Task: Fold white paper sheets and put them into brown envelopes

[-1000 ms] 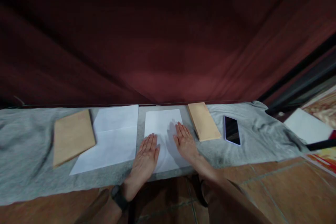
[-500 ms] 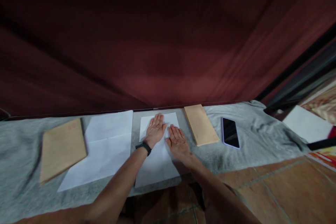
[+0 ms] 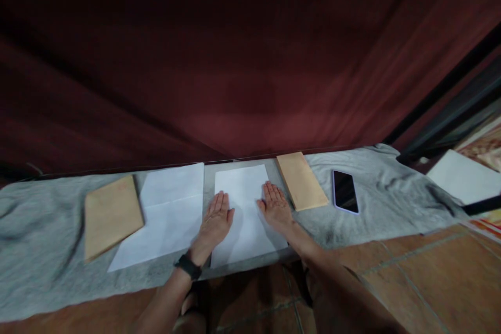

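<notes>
Pressing both palms flat, fingers spread, gripping nothing: my left hand (image 3: 214,218) and right hand (image 3: 275,206) pin the sheet (image 3: 245,214), thin, floppy, easily creased; I'd pinch a corner.

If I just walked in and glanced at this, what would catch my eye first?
Most likely the two bare hands pressed flat on a white sheet of paper in the middle of the grey cloth: the left hand on its left edge, the right hand on its right side. Behind, a dark red curtain fills the upper view. A black phone lies further right, beside a tan envelope.
</notes>
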Available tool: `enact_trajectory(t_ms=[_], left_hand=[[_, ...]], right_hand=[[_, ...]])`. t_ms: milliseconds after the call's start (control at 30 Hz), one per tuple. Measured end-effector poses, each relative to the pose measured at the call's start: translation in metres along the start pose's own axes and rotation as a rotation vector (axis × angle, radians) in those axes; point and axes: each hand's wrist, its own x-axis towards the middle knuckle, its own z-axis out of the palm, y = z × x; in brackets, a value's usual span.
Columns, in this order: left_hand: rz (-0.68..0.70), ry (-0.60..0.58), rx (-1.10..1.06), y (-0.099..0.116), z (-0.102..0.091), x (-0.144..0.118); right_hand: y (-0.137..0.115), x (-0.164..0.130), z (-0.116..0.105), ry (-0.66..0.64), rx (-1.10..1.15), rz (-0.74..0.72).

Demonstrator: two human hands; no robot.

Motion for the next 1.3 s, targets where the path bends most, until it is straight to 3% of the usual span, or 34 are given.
enact_trajectory(t_ms=[100, 200, 367, 500, 733, 900, 1033, 1300], left_hand=[[-0.001, -0.027, -0.162, -0.002, -0.013, -0.022], [-0.166, 0.060, -0.286, 0.002, -0.029, -0.032], [-0.425, 0.025, -0.476, 0.012, -0.043, -0.036], [-0.525, 0.005, -0.660, 0.014, -0.045, -0.041], [-0.648, -0.082, -1.026, 0.010, -0.076, -0.044], [-0.659, -0.124, -1.131, 0.008, -0.090, -0.045], [-0.627, -0.234, -1.129, 0.008, -0.091, -0.049], [-0.339, -0.518, -1.090, -0.002, -0.110, -0.060]], right_hand=[[0.003, -0.010, -0.010, -0.026, -0.010, -0.005], [0.005, -0.024, -0.019, -0.035, -0.007, 0.012], [0.009, -0.037, -0.034, -0.089, 0.048, 0.049], [0.019, -0.033, -0.039, -0.078, 0.118, 0.050], [0.046, -0.033, -0.044, -0.114, 0.294, -0.107], [0.046, -0.041, -0.065, -0.232, 0.359, -0.305], [0.034, -0.043, -0.079, -0.310, 0.409, -0.409], [0.039, -0.038, -0.081, -0.452, 0.721, -0.319]])
